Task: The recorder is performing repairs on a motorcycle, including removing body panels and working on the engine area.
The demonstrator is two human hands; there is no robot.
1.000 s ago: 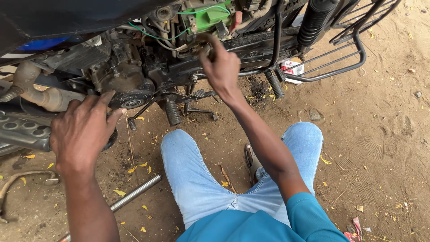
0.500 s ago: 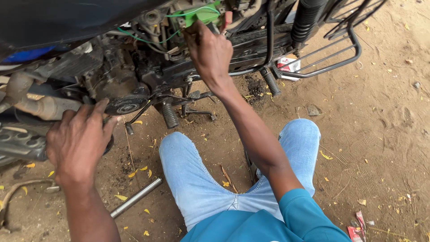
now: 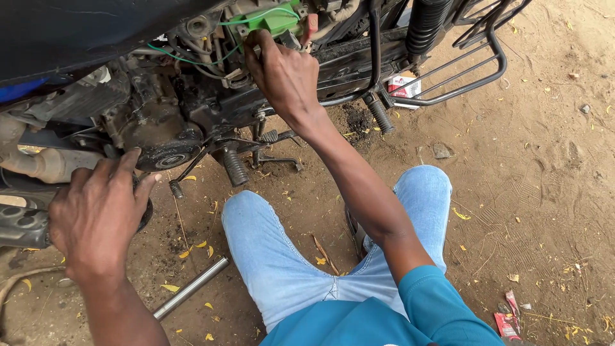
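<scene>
The person's right hand (image 3: 285, 74) reached up into the grimy black motorcycle frame (image 3: 346, 61), fingers curled together just below the bright green plastic electrical box (image 3: 272, 19); what they pinched I could not tell. The left hand (image 3: 96, 214) lay spread, fingers apart, against the dirty round engine cover (image 3: 160, 144). A silver metal tube (image 3: 191, 287) lay on the dirt near the blue-jeaned knee.

Light: soft, even daylight — bright on the sandy ground (image 3: 532, 192).
Shadows: faint and diffuse; the engine (image 3: 154, 122) recess stays dark.
Glare: none, only a dull sheen on the metal tube (image 3: 192, 287).
Sharpness: crisp centre — slight bending at the edges.
</scene>
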